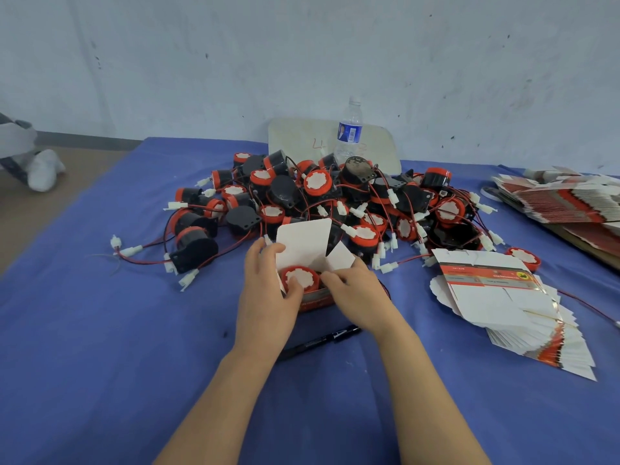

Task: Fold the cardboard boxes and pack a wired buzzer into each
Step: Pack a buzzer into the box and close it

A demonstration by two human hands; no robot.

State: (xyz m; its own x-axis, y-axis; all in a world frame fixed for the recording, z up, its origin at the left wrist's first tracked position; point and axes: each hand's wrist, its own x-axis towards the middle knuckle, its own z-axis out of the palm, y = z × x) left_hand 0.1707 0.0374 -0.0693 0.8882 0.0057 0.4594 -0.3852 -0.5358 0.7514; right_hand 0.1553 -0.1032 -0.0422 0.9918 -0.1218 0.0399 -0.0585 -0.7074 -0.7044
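Note:
A small cardboard box (303, 245), white inside and red outside, stands open on the blue cloth with its lid flap up. A red-faced buzzer (299, 276) sits inside it. My left hand (268, 290) grips the box's left side, thumb over the buzzer. My right hand (359, 293) holds the box's right side near a small side flap (340, 256). Behind the box lies a big pile of black and red wired buzzers (335, 203). A fanned stack of flat boxes (503, 297) lies to the right.
A black marker (322, 340) lies under my wrists. A water bottle (349, 132) stands before a white board (302, 135) at the wall. More flat boxes (563, 199) are stacked at the far right. One loose buzzer (523, 258) lies by the fanned stack.

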